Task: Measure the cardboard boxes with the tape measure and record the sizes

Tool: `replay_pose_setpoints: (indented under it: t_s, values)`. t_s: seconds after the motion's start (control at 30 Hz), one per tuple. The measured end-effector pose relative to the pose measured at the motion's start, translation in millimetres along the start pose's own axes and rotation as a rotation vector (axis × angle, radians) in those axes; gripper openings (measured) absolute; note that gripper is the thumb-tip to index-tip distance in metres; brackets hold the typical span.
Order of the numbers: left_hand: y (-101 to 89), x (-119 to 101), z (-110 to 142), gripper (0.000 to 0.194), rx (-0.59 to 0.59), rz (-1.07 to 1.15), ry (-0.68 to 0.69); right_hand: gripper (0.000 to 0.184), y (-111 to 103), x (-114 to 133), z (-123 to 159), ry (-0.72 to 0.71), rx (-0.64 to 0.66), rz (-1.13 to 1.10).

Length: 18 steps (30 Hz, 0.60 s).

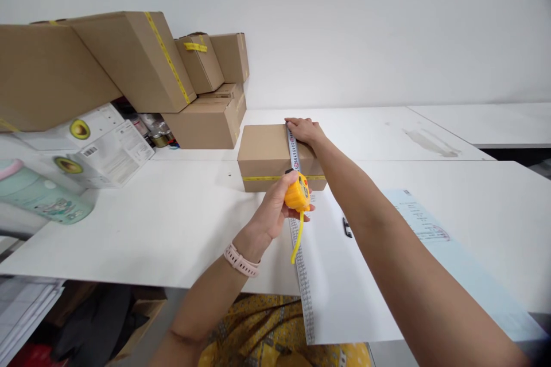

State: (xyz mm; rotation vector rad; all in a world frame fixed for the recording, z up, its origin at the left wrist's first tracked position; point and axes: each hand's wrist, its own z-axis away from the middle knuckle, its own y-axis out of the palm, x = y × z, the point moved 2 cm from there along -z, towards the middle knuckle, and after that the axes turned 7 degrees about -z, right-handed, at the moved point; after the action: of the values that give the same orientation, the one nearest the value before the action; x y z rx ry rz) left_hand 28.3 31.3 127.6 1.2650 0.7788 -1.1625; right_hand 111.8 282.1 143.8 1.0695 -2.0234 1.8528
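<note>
A small cardboard box [263, 144] with yellow tape along its front side lies on the white table. My left hand [275, 206] is closed around a yellow tape measure [297, 192] at the box's front edge; a yellow strap dangles from its case. The silver blade [293, 149] runs from the case across the box top to the far edge. There my right hand [305, 129] presses the blade's end down against the box, fingers bent together over it. Under my arms lies a white sheet or pad [340, 281] with a ring-punched or printed left edge.
Stacked cardboard boxes [129, 62] fill the back left, above white cartons with avocado pictures [103, 149]. A mint green tumbler [43, 194] leans at the left. A light blue printed paper [456, 258] and a small black object [346, 227] lie to the right.
</note>
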Motion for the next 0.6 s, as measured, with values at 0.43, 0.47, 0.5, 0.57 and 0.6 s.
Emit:
replay_pose_setpoints:
  t_s: [0.43, 0.47, 0.5, 0.57, 0.6]
  values:
    - [-129.7, 19, 8, 0.055, -0.516, -0.16, 0.268, 0.077, -30, -90, 133, 0.27, -0.163, -0.725]
    - [-132.9, 19, 5, 0.055, -0.503, -0.149, 0.249, 0.078, -30, -84, 139, 0.236, -0.111, -0.715]
    - [-133.6, 17, 2, 0.055, -0.486, -0.141, 0.242, 0.077, -31, -77, 143, 0.195, -0.087, -0.7]
    - [-130.7, 4, 0, 0.054, -0.459, -0.129, 0.261, 0.074, -40, -60, 140, 0.107, -0.117, -0.656]
    - [-128.2, -6, 0, 0.053, -0.449, -0.123, 0.283, 0.072, -46, -53, 135, 0.072, -0.163, -0.627]
